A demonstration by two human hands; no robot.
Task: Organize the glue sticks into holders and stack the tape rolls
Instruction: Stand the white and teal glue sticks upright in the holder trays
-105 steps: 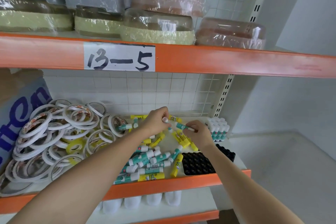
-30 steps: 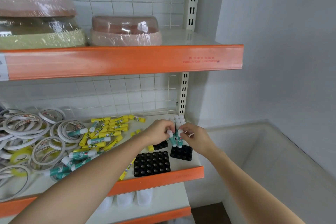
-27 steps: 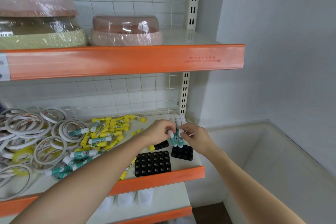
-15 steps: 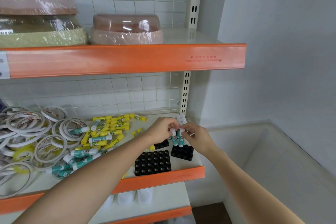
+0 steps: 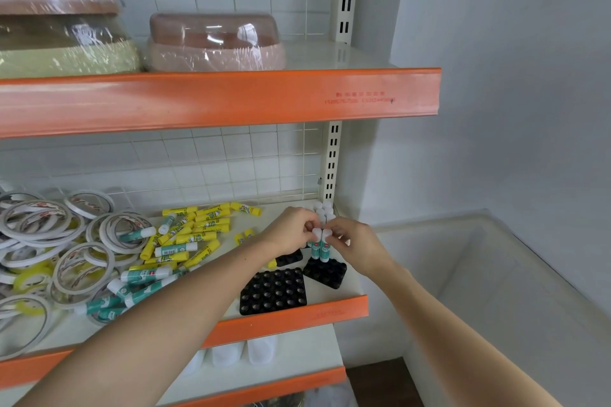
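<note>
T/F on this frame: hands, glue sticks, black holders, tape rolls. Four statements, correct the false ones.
1. Both hands, left hand and right hand, pinch upright teal glue sticks over the small holder. True.
2. The big holder is full. False: its holes are empty.
3. The tape rolls are stacked. False: they lie in a loose heap.
4. Yellow glue sticks lie loose on the shelf. True.
</note>
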